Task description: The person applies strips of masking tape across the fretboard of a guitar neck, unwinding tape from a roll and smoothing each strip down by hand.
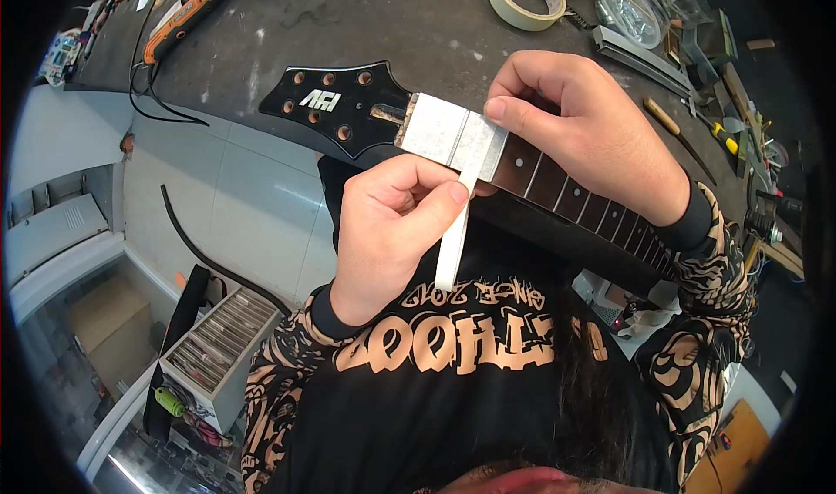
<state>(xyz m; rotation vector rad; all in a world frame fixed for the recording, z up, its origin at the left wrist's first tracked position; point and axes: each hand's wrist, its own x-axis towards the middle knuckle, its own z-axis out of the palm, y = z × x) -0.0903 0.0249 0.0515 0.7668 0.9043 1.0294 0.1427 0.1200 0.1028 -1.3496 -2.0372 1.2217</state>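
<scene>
A guitar neck with a black headstock (335, 107) lies slantwise in front of me, its dark fretboard (570, 200) running toward the lower right. Pale masking tape (433, 128) covers the fretboard nearest the headstock, with a fret showing as a line between strips. My left hand (383, 224) pinches a strip of masking tape (451, 250) between thumb and fingers at the neck's near edge; the loose tail hangs down. At the far edge, my right hand (583, 124) is closed, its thumb on the strip's other end. Its curled fingertips are partly hidden.
On the dark workbench (261, 24) lie a masking tape roll (527, 0), an orange corded tool (187, 20) and a metal bar (643, 61). A wooden-handled tool (662, 116) sits at right. Below left stands a box of thin upright items (218, 342).
</scene>
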